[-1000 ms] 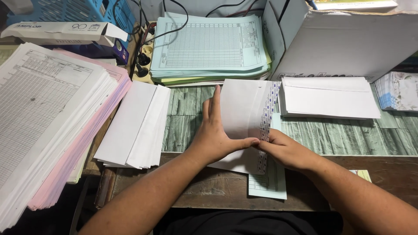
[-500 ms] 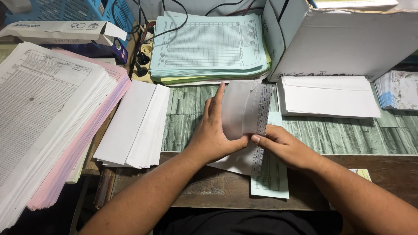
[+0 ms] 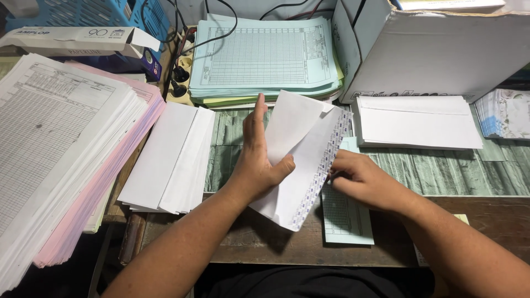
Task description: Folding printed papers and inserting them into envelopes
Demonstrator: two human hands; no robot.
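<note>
My left hand (image 3: pixel 255 160) holds a white envelope (image 3: pixel 301 160) with a blue-patterned inner lining, tilted above the table's front edge, its flap end pointing away from me. My right hand (image 3: pixel 359 179) pinches the envelope's right edge and rests on a folded pale blue form sheet (image 3: pixel 345 212) lying on the table under the envelope.
A pile of white envelopes (image 3: pixel 171 157) lies left of my hands, another stack (image 3: pixel 417 121) to the right. Large stacks of white and pink forms (image 3: pixel 61 143) fill the left. Blue-green forms (image 3: pixel 265 58) and a white cardboard box (image 3: pixel 436 49) stand behind.
The envelope has been tilted and lifted by my left hand, its lower end swinging toward me. My right hand slid from the envelope's middle to its right edge.
</note>
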